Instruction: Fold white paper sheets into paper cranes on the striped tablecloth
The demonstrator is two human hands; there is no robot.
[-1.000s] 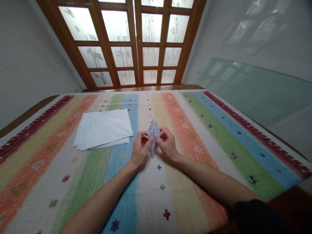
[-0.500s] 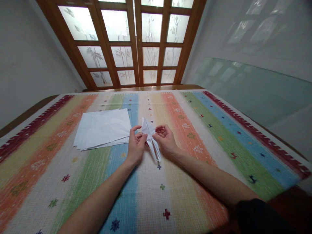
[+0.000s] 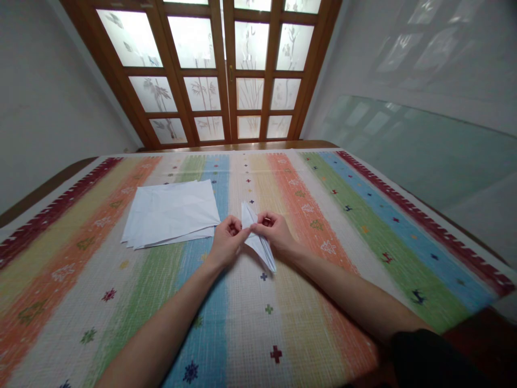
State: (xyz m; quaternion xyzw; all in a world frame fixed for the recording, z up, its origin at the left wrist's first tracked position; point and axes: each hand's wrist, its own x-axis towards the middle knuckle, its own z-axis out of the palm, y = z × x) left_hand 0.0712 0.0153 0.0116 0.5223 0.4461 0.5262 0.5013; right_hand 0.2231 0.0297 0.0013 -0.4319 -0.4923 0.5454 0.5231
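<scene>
Both hands are on the folded white paper piece (image 3: pixel 258 245), which sits low over the striped tabletop (image 3: pixel 363 226), between the two grips. Left hand (image 3: pixel 226 245): grip pressed together, fingertips pinching the paper's left edge near its middle. Right hand (image 3: pixel 277 234): grip likewise closed on the piece from the other side, thumb and forefinger meeting at the same fold. One narrow point of the paper runs down and to the right of the right grip; a shorter tip stands up just beyond both grips. A loose stack of white sheets (image 3: pixel 172 213) lies to the left of the left grip, near but apart. My reading: a crease is being set mid-fold on an origami figure. The next move, I judge, calls for a steady pinch on one side while the other runs along the edge, with the layers kept aligned.
</scene>
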